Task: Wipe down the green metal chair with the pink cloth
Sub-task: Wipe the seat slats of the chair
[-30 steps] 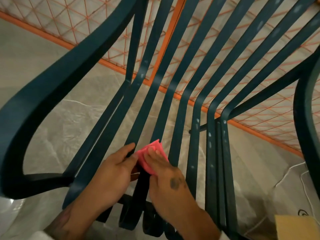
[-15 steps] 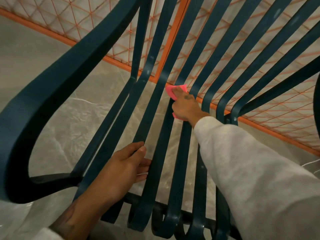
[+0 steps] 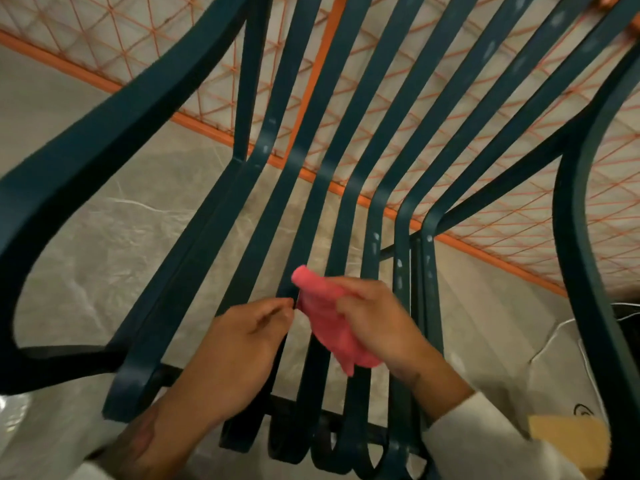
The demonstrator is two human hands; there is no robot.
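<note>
The dark green metal chair (image 3: 221, 216) fills the view, its flat slats running from the seat front up into the backrest, with curved armrests on both sides. Pale smudges dot several slats on the right. My right hand (image 3: 377, 323) grips the pink cloth (image 3: 325, 320), bunched over the middle seat slats near the front. My left hand (image 3: 239, 344) lies just left of it, fingers curled around a seat slat, fingertips close to the cloth.
An orange wire-mesh panel (image 3: 433, 109) stands behind the backrest. The floor is covered in pale plastic sheeting (image 3: 86, 209). White cables (image 3: 561, 337) and a cardboard box (image 3: 568, 441) lie at the lower right beside the chair.
My right hand has drawn the cloth back from the bend of the backrest slats down to the seat front, next to my left hand. The view has shifted slightly.
</note>
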